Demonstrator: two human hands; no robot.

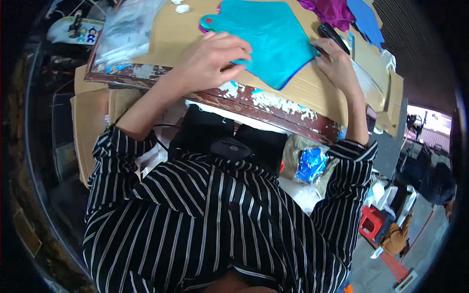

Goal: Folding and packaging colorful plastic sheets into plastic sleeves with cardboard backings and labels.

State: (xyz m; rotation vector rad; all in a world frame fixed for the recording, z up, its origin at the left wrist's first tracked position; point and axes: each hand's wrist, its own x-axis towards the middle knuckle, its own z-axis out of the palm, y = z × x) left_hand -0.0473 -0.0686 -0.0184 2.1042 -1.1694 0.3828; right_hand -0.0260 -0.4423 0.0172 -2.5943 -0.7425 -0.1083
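A teal felt cut-out (267,36), with a blue layer showing under its edges, lies flat on cardboard (312,88) covering the table. My left hand (215,58) presses on the cut-out's near left edge, fingers curled over it. My right hand (334,61) rests at the cut-out's right corner, fingertips pinching that edge, beside a black pair of scissors (332,35). A small red dot (208,20) marks the rounded left tab of the teal piece.
The table's worn red-brown front edge (273,105) runs below my hands. A clear plastic bag (124,31) lies at the left. Magenta fabric (330,10) and blue felt (365,19) lie at the back right. A blue foil bag (310,163) and red stool (371,220) sit below.
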